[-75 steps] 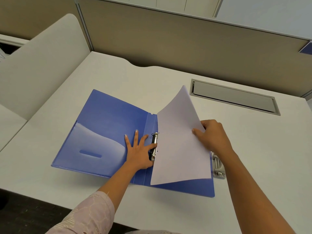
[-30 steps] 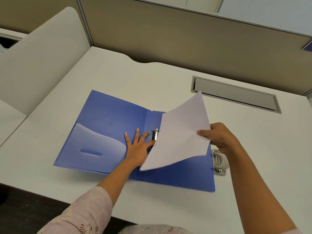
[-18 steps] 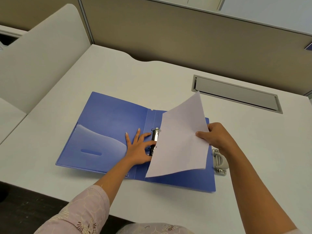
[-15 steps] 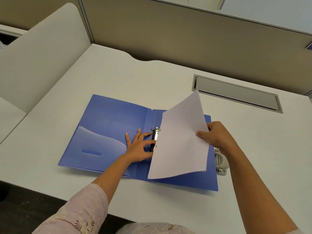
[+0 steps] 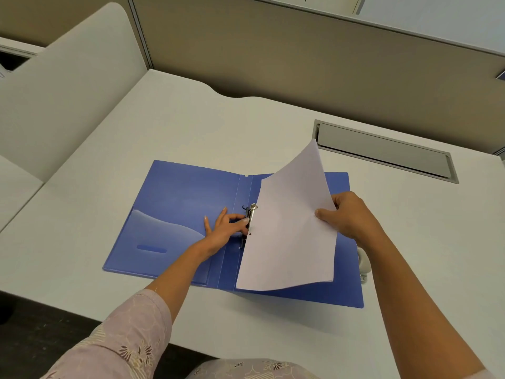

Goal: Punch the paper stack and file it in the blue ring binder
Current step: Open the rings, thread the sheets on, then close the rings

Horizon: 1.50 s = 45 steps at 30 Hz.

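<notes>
The blue ring binder (image 5: 180, 203) lies open flat on the white desk. Its metal ring mechanism (image 5: 250, 214) sits on the spine. My left hand (image 5: 222, 228) rests on the left inner cover, thumb and fingers pressed against the mechanism. My right hand (image 5: 347, 214) grips the right edge of the white paper stack (image 5: 289, 231), which tilts up over the binder's right half. The stack's left edge meets the rings, and two punched holes show along it. A grey hole punch (image 5: 364, 265) peeks out behind my right forearm at the binder's right edge.
A grey recessed cable tray (image 5: 382, 151) sits in the desk at the back right. A beige partition wall (image 5: 273, 50) stands behind the desk, and a white divider panel (image 5: 62, 91) rises on the left. The desk's front edge runs just below the binder.
The paper stack swung from lying low across the binder to tilted upright with its left edge at the rings. My left fingers curled from flat onto the ring mechanism.
</notes>
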### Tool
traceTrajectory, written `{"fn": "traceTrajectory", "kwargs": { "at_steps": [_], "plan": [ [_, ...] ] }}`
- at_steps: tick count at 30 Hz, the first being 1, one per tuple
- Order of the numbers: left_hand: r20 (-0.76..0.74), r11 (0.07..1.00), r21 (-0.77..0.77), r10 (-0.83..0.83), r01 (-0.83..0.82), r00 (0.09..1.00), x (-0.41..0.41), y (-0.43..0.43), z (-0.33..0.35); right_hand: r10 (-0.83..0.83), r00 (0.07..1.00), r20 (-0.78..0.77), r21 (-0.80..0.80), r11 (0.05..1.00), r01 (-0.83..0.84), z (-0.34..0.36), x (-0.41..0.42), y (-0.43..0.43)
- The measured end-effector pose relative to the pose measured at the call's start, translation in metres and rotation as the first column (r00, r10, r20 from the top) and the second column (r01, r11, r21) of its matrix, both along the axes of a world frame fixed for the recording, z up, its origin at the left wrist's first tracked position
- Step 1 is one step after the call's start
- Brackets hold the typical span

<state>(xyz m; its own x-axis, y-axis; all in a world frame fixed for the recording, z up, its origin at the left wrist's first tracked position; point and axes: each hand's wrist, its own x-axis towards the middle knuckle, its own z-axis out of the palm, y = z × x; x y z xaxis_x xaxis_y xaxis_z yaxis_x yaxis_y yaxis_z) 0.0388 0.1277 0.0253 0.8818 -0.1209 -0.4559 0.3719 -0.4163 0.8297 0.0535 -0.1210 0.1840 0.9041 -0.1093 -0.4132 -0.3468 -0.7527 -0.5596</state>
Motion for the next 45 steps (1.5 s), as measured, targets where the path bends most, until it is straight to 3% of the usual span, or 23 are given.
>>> {"fn": "traceTrajectory", "kwargs": {
  "at_steps": [3,7,14,23,29,33,40,45],
  "plan": [
    [0.028,0.998,0.056,-0.027,0.026,0.999,0.003,0.002,-0.004,0.001,1.000,0.007,0.020,1.000,-0.002,0.003,0.000,0.002],
    [0.020,0.990,0.120,0.071,-0.073,0.997,0.006,0.000,0.001,0.000,1.000,0.022,0.047,0.999,-0.001,0.005,-0.001,0.004],
    [-0.176,0.982,0.138,0.152,-0.129,0.973,0.011,-0.007,0.012,0.011,1.000,-0.009,0.058,0.998,-0.011,0.001,-0.001,0.003],
    [-0.141,0.935,0.349,0.127,-0.071,0.982,-0.005,-0.029,0.024,0.000,1.000,-0.019,0.036,0.999,0.000,-0.004,0.000,-0.002],
    [-0.091,0.936,0.301,0.219,-0.183,0.972,-0.017,-0.045,0.024,-0.001,1.000,-0.015,0.052,0.999,0.002,-0.006,-0.001,-0.003],
    [-0.106,0.927,0.170,0.354,-0.334,0.929,-0.021,-0.048,0.019,-0.008,1.000,-0.006,0.075,0.997,0.008,-0.005,-0.003,-0.003],
    [-0.220,0.819,-0.051,0.549,-0.572,0.806,-0.036,-0.053,0.020,-0.012,1.000,-0.015,0.151,0.989,0.014,-0.003,-0.002,-0.002],
    [-0.166,0.764,-0.056,0.627,-0.642,0.761,-0.043,-0.066,0.025,-0.021,1.000,-0.017,0.186,0.982,0.024,-0.001,-0.003,-0.002]
  ]
}}
